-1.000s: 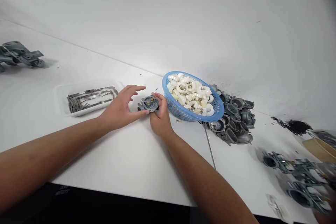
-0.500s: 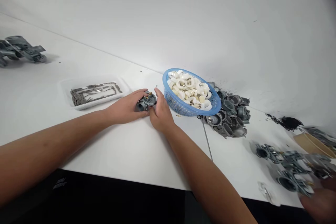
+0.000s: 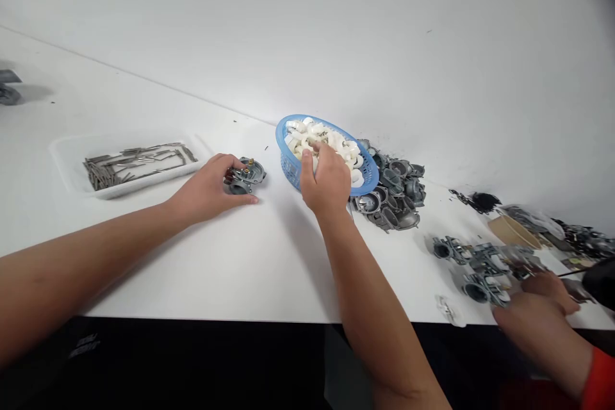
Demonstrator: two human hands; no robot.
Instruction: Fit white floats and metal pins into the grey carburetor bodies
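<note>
My left hand (image 3: 207, 188) rests on the white table (image 3: 230, 262) with its fingers curled round a small grey metal carburetor body (image 3: 244, 175) that has a brass piece on top. My right hand (image 3: 325, 179) reaches over the rim of the blue plastic basket (image 3: 288, 166), its fingers bent down among the white plastic ring parts (image 3: 336, 141) heaped inside. What those fingers hold, if anything, is hidden by the hand.
A clear tray (image 3: 67, 166) of thin metal pins lies at the left. A pile of grey metal bowls (image 3: 394, 195) sits right of the basket. At the right another person's hand (image 3: 533, 311) works on grey carburetor bodies (image 3: 480, 266). A cardboard box (image 3: 512, 230) lies beyond.
My right hand let go of the carburetor body and moved right into the basket. My left hand keeps the body on the table. The view has shifted right.
</note>
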